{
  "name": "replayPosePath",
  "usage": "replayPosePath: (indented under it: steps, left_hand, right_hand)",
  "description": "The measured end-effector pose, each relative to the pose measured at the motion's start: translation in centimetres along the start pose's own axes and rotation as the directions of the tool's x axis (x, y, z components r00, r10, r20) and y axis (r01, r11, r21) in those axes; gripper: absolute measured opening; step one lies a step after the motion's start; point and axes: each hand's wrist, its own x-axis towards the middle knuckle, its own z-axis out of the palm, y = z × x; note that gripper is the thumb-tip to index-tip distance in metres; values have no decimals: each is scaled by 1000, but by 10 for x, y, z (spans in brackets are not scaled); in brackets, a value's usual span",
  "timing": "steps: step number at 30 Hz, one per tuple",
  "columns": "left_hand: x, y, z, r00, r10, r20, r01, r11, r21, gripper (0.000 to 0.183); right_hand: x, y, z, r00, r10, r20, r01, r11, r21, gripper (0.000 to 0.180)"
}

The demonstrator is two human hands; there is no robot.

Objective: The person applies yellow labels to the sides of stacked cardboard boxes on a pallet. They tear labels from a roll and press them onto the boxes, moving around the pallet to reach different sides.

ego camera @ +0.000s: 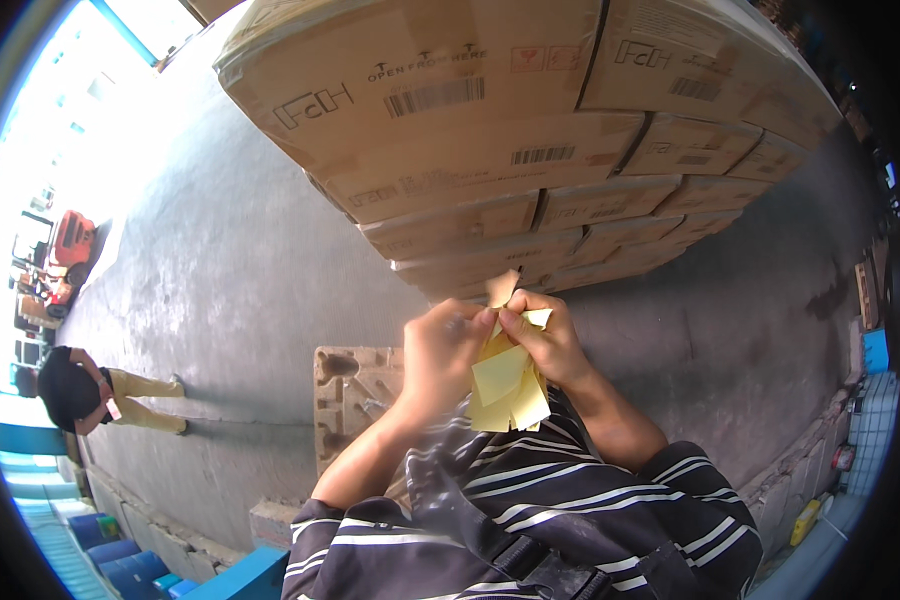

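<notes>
Both my hands meet in front of my chest around a bunch of yellow paper slips (499, 379). My right hand (551, 337) grips the slips near their upper end, thumb on top. My left hand (446, 345), somewhat blurred, pinches at the same spot with thumb and forefinger. A small tan piece of paper (503, 289) sticks up between the fingertips; whether it is joined to the slips I cannot tell. Just beyond my hands rises a tall stack of taped cardboard cartons (450, 150) with printed marks and barcodes.
A pressed-wood pallet (334, 405) lies on the concrete floor (255, 300) by my left arm. Farther left are a standing person in a black shirt (71, 390) and a red forklift (71, 240). Blue drums (131, 570) stand lower left, a caged white tank (874, 420) at right.
</notes>
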Motion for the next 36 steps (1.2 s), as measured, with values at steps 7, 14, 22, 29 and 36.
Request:
replayPosePath:
  steps: [7, 14, 22, 29, 36]
  left_hand:
    - [41, -6, -65, 915, -403, -6, 304, 700, -646, 17]
    - [53, -21, -107, 930, -336, -150, 161, 739, -654, 15]
    - [72, -17, -99, 964, -70, -255, -27, 934, -357, 14]
    - [82, 1, -143, 976, -208, -67, 127, 789, -601, 21]
    - [92, 38, -142, 969, 143, -203, -190, 952, -238, 25]
  right_hand:
    - [5, 35, -46, 976, 139, -166, -106, 975, 194, 21]
    - [25, 0, -94, 903, -68, -425, 142, 979, 145, 8]
    - [38, -50, 34, 965, -228, 131, 262, 792, -551, 9]
    - [46, -35, 96, 986, -142, 84, 165, 810, -563, 20]
    - [43, -16, 129, 903, -400, -155, 210, 728, -653, 39]
